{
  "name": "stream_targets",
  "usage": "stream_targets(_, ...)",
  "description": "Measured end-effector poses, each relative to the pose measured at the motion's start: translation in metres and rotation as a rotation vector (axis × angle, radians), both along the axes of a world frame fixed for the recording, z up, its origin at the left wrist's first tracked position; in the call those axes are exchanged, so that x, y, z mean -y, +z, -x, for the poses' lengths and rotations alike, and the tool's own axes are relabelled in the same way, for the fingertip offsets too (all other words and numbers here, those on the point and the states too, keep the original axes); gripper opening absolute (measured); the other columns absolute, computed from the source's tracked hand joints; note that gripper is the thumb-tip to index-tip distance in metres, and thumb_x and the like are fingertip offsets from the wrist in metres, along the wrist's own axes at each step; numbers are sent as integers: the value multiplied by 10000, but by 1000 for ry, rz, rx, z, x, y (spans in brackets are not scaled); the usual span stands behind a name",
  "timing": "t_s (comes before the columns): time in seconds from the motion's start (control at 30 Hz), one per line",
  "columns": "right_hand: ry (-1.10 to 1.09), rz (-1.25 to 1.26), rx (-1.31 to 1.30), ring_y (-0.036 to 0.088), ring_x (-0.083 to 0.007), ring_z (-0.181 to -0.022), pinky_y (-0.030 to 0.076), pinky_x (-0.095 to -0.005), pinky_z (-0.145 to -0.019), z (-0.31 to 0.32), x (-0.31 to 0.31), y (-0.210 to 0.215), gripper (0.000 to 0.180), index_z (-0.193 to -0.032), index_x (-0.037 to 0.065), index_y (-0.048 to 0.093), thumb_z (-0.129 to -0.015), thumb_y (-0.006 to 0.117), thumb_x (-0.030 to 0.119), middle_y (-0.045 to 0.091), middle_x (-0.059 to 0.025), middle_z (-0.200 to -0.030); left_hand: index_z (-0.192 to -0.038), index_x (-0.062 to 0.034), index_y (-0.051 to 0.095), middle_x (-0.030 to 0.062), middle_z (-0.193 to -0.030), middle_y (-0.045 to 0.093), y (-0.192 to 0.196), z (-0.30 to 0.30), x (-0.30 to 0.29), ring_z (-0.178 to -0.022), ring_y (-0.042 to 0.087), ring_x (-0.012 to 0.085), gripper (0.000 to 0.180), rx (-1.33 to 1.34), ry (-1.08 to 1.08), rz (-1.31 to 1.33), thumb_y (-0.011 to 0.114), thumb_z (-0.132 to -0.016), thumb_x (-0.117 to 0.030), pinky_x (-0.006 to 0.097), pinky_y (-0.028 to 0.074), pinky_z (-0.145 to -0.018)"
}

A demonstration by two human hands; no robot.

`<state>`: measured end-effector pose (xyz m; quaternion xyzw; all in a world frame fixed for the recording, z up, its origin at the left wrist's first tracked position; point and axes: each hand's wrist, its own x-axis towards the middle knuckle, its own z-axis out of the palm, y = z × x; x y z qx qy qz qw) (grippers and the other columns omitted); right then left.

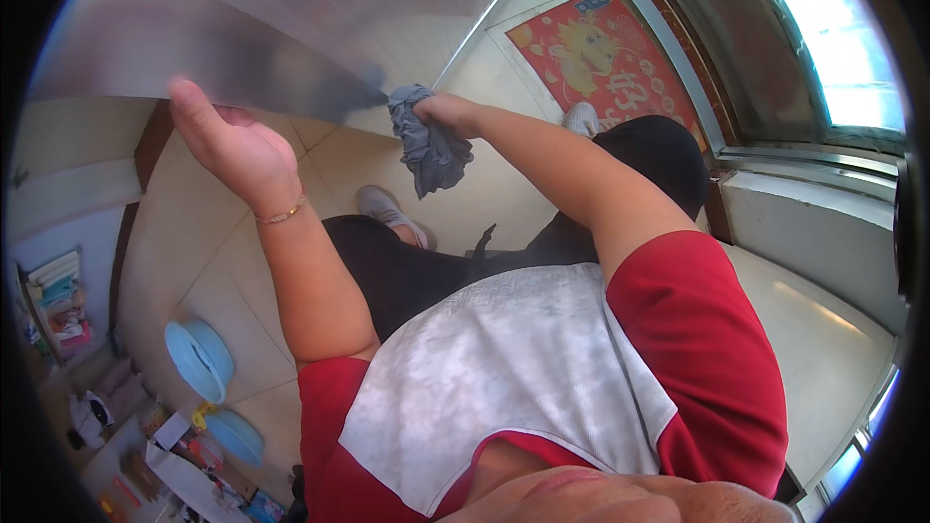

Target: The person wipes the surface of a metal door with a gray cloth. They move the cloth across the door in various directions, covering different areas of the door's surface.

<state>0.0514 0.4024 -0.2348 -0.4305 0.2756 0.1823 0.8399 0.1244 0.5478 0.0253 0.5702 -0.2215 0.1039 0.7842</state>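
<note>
A wide, shiny metal panel (262, 48), like a door, fills the upper left, with its edge running toward the middle. My left hand (237, 150) is at its left part, thumb stretched up at the edge and palm partly showing; the other fingers are foreshortened and partly hidden. Bunched in my right hand (448, 113) is a crumpled grey cloth (436, 157), hanging down beside the panel's right end. My right fingers wrap round the cloth's upper part, close to the panel's narrow side edge (484, 19).
On the tiled floor (208, 261) lies a red printed doormat (601, 63) by the metal-framed doorway. Two blue basins (201, 360) stand at lower left, near a cluttered shelf (63, 305). A pale ledge (814, 199) runs along the right.
</note>
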Motion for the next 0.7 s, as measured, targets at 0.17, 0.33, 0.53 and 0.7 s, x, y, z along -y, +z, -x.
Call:
stream_targets(0.17,-176,-260,-20,642,-286,-640,557,-408,-701,8,1,-8,130,-756,11,565,-705,471,84,634,-142,-733,-1229,38,502,97,-1230,548,-1,1,3,-1118,518,191,524,22,1,-2,449,-997,-429,319,420,-965)
stream_targets(0.33,-596,-480,68,655,-310,-754,543,-429,-821,31,5,-23,173,-836,3,567,-742,472,113,652,-152,-819,-1255,53,478,117,-1244,536,-5,4,6,-1135,510,210,565,48,19,-10,437,-996,-448,335,412,-988)
stream_targets(0.53,-648,-399,153,649,-311,-869,513,-432,-881,27,30,-29,281,-960,6,571,-819,481,232,655,-156,-936,-1228,37,492,102,-1224,542,-6,5,6,-1100,530,192,555,85,11,-20,433,-993,-463,314,437,-956)
stream_targets(0.7,-652,-576,375,580,-335,-1030,445,-510,-955,7,23,-14,374,-1073,11,560,-894,389,292,611,-160,-1069,-1218,34,498,98,-1213,547,-8,6,4,-1091,532,186,544,52,40,-20,436,-994,-458,313,440,-949)
